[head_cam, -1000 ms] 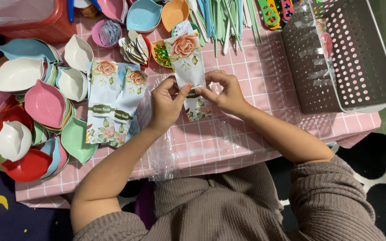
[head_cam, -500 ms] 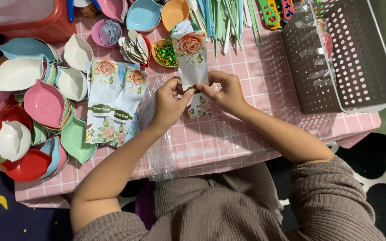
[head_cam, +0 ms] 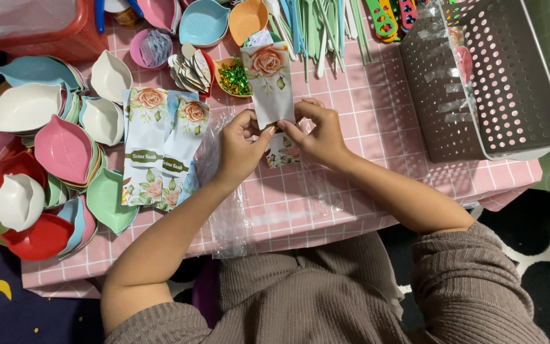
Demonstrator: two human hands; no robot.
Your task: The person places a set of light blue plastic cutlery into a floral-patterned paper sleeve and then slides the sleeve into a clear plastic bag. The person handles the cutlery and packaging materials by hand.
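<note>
My left hand (head_cam: 239, 148) and my right hand (head_cam: 319, 132) meet at the middle of the table, both pinching a long white paper card (head_cam: 268, 83) printed with a peach rose. The card's upper part points away from me and its lower end (head_cam: 281, 153) shows under my fingers. A clear plastic sleeve (head_cam: 221, 178) lies under my left wrist. Two more rose-printed cards (head_cam: 160, 143) lie flat just left of my left hand.
Several leaf-shaped dishes (head_cam: 52, 159) in white, pink, red, green and blue are piled at the left. A grey perforated basket (head_cam: 479, 76) stands at the right. Small bowls, a dish of green glitter (head_cam: 233, 78) and green sticks (head_cam: 316, 28) line the far edge of the pink checked tablecloth (head_cam: 364, 191).
The card's upper part has tilted a little farther away and upright between my fingers. My hands have stayed at the same spot.
</note>
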